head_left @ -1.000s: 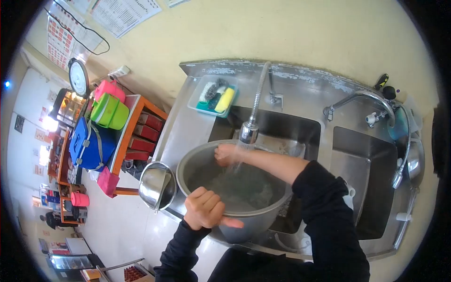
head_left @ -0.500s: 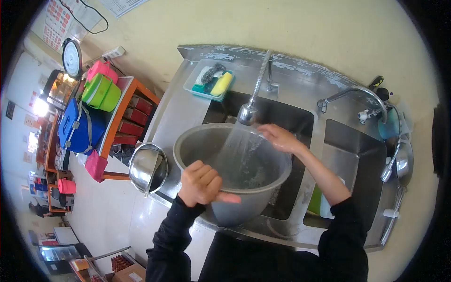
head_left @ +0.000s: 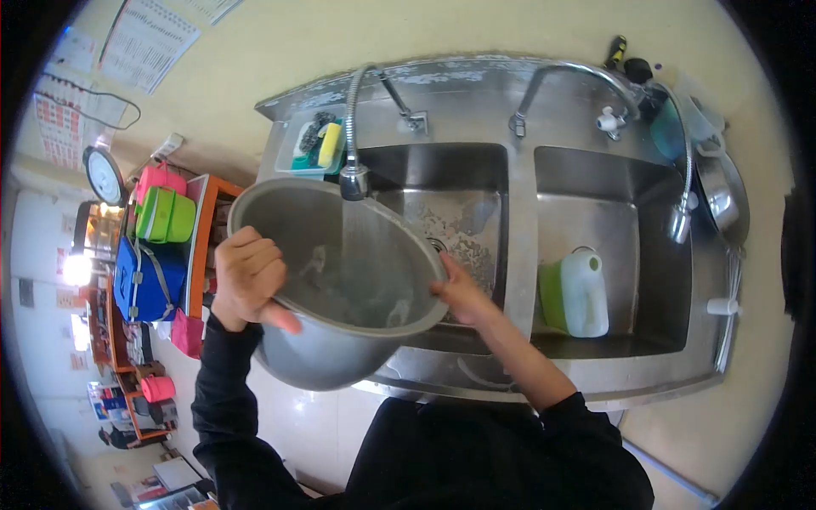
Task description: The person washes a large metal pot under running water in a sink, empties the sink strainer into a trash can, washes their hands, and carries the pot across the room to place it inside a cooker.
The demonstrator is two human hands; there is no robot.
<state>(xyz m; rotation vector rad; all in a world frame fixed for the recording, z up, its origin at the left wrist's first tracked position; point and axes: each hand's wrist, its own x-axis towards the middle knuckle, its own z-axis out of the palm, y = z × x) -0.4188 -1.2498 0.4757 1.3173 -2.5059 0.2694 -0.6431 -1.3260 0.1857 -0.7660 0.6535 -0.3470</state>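
A large grey metal pot (head_left: 340, 353) is tilted over the near edge of the left sink basin (head_left: 463, 221), with water inside. Its left rim is gripped by my left hand (head_left: 251, 276), fingers curled over it and thumb outside. My right hand (head_left: 463, 293) grips the rim on the pot's right side, its fingers partly hidden. Water sprays into the pot from the flexible faucet (head_left: 354, 181) hanging above it.
A tub with sponges (head_left: 313, 144) sits behind the pot. The right basin (head_left: 659, 272) holds a green-and-white jug (head_left: 584, 297). Another faucet (head_left: 586, 70) and a metal bowl (head_left: 721, 202) are at the right. Coolers (head_left: 151, 280) stand on a shelf at the left.
My right hand has come down from near the faucet head to the pot's right rim. The pot has gone from nearly level to tilted, and the view has shifted to the right.
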